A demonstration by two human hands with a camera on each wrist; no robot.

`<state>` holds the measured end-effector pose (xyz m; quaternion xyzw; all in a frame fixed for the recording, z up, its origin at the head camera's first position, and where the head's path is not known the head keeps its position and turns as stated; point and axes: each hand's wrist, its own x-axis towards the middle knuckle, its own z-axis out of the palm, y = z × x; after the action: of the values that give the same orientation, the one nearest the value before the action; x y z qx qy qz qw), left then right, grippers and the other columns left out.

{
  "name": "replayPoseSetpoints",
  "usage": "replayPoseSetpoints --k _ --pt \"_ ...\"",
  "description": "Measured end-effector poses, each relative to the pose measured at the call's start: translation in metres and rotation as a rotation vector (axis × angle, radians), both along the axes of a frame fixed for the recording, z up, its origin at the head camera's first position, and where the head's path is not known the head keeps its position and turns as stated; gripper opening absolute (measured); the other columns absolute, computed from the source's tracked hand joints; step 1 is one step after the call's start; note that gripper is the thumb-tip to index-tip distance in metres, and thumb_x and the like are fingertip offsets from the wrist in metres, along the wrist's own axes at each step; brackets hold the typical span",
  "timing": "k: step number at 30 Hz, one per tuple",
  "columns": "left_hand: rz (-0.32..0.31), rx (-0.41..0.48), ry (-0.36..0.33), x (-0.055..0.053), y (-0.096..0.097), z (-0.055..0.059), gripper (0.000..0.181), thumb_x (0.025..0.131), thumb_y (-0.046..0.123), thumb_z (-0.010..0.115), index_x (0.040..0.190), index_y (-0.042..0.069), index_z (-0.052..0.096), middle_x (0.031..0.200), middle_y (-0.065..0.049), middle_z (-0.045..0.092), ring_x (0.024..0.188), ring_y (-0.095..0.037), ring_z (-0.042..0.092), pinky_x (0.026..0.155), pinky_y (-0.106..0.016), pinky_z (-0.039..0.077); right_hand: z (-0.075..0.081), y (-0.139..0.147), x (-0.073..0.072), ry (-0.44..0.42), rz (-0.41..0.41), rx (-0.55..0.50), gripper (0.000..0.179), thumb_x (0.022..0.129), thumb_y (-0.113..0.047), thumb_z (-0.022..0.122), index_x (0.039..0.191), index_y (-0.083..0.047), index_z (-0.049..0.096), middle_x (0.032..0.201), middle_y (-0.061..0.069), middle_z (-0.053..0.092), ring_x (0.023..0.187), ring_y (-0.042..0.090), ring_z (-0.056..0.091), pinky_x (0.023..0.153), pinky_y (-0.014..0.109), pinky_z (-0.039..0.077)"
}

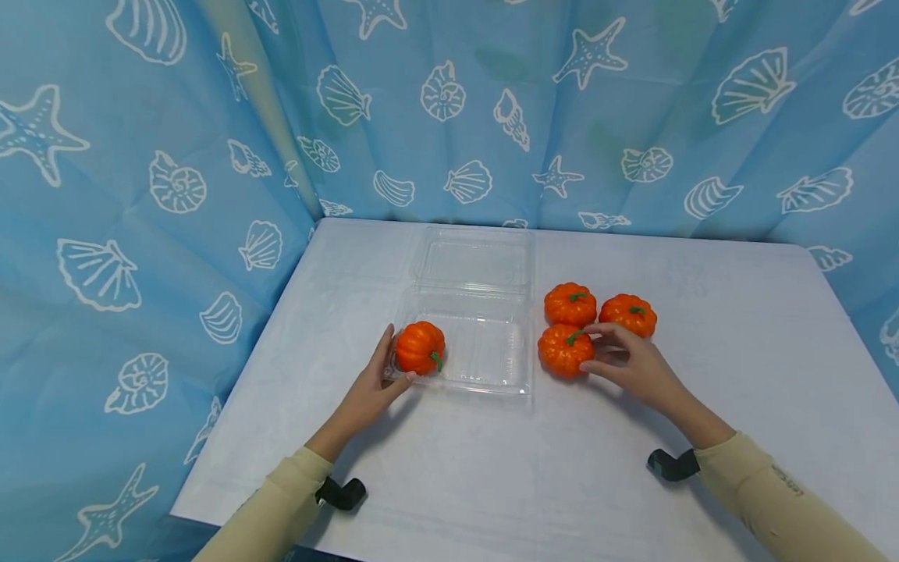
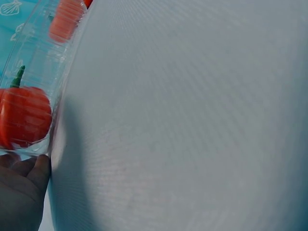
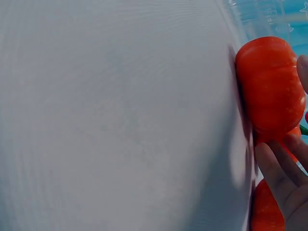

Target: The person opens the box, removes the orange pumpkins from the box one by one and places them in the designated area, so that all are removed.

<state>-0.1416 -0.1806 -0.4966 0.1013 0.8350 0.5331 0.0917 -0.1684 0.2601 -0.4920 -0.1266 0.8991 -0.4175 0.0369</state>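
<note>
A small orange pumpkin (image 1: 419,346) with a green stem sits in the left front corner of a clear plastic clamshell box (image 1: 485,388). My left hand (image 1: 370,388) rests at that corner, thumb along the front edge and fingers along the left side. The left wrist view shows its fingertips against the outside of the box wall, with the pumpkin (image 2: 26,118) behind the plastic. My right hand (image 1: 632,365) is at the right side of another orange pumpkin (image 1: 562,353). Its thumb and fingertips meet that pumpkin's side, close to the stem; the fingers extend alongside the pumpkin (image 3: 269,84).
Two more orange pumpkins, one behind (image 1: 570,303) and one to the right (image 1: 630,312), stand close to the one at my right hand. The box's lid (image 1: 476,261) lies folded back. A white-covered table (image 1: 492,476) meets blue shell-print curtains (image 1: 449,140).
</note>
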Motion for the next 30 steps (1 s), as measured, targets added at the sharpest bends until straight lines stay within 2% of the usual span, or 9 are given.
replayPoseSetpoints --k 5,8,11,14,18,21,24,28,30 --pt "-0.003 0.01 -0.003 0.0 0.0 0.0 0.091 0.101 0.023 0.066 0.165 0.015 0.003 0.169 -0.013 0.015 0.152 -0.031 0.026 0.107 -0.053 0.046 0.007 0.0 0.001 0.054 0.001 0.026 0.06 0.088 -0.033 0.081 0.137 -0.009 0.056 0.134 0.014 0.062 0.118 0.035 0.063 0.097 0.052 0.052" --pt "-0.002 0.017 -0.003 -0.001 0.0 0.0 0.092 0.1 0.021 0.067 0.165 0.014 0.003 0.169 -0.013 0.015 0.152 -0.031 0.027 0.107 -0.054 0.046 0.012 0.001 0.0 0.115 0.012 0.029 0.056 0.088 -0.029 0.082 0.135 -0.01 0.058 0.132 0.01 0.062 0.115 0.031 0.063 0.099 0.034 0.053" --pt "-0.005 0.025 0.005 -0.001 -0.001 0.0 0.092 0.1 0.023 0.068 0.165 0.015 0.004 0.169 -0.012 0.017 0.151 -0.031 0.028 0.106 -0.053 0.046 0.016 0.0 -0.003 0.175 0.024 0.027 0.052 0.088 -0.025 0.082 0.133 -0.011 0.06 0.13 0.008 0.063 0.114 0.029 0.062 0.097 0.014 0.047" --pt "-0.009 0.024 0.011 -0.001 -0.001 -0.001 0.091 0.1 0.025 0.068 0.165 0.016 0.005 0.169 -0.012 0.018 0.151 -0.03 0.029 0.106 -0.052 0.047 0.021 -0.003 -0.006 0.214 0.039 0.012 0.049 0.088 -0.021 0.082 0.131 -0.01 0.062 0.128 0.008 0.063 0.115 0.03 0.06 0.095 0.007 0.041" --pt "-0.008 0.012 0.008 -0.001 -0.001 -0.001 0.091 0.1 0.026 0.067 0.166 0.017 0.005 0.168 -0.011 0.02 0.151 -0.029 0.028 0.107 -0.051 0.046 0.028 -0.008 -0.011 0.246 0.04 0.029 0.046 0.089 -0.023 0.081 0.129 -0.012 0.063 0.129 0.007 0.063 0.115 0.03 0.059 0.097 0.013 0.046" --pt "-0.006 0.003 -0.001 -0.001 -0.002 -0.001 0.091 0.1 0.026 0.067 0.166 0.018 0.005 0.168 -0.01 0.021 0.152 -0.029 0.028 0.108 -0.051 0.045 0.032 -0.013 -0.014 0.243 0.036 0.051 0.044 0.09 -0.027 0.08 0.129 -0.013 0.063 0.133 0.006 0.061 0.118 0.028 0.057 0.099 0.034 0.053" --pt "-0.006 0.003 -0.006 -0.001 -0.002 -0.001 0.091 0.1 0.026 0.067 0.166 0.019 0.004 0.169 -0.01 0.02 0.152 -0.029 0.027 0.108 -0.051 0.045 0.038 -0.02 -0.017 0.232 0.048 0.044 0.044 0.091 -0.027 0.079 0.129 -0.012 0.064 0.134 0.007 0.061 0.123 0.028 0.055 0.095 0.054 0.054" --pt "-0.006 0.008 -0.009 -0.001 -0.001 0.0 0.091 0.1 0.026 0.067 0.166 0.019 0.004 0.169 -0.009 0.019 0.152 -0.028 0.026 0.109 -0.051 0.045 0.046 -0.031 -0.023 0.233 0.077 0.018 0.042 0.091 -0.025 0.08 0.128 -0.012 0.065 0.131 0.007 0.062 0.119 0.029 0.056 0.087 0.055 0.055" --pt "-0.005 0.009 -0.005 -0.001 -0.001 0.001 0.091 0.1 0.025 0.067 0.166 0.018 0.004 0.169 -0.01 0.02 0.152 -0.028 0.026 0.109 -0.051 0.045 0.049 -0.037 -0.027 0.231 0.094 0.003 0.041 0.091 -0.024 0.08 0.127 -0.012 0.065 0.13 0.007 0.062 0.119 0.03 0.056 0.088 0.055 0.055"
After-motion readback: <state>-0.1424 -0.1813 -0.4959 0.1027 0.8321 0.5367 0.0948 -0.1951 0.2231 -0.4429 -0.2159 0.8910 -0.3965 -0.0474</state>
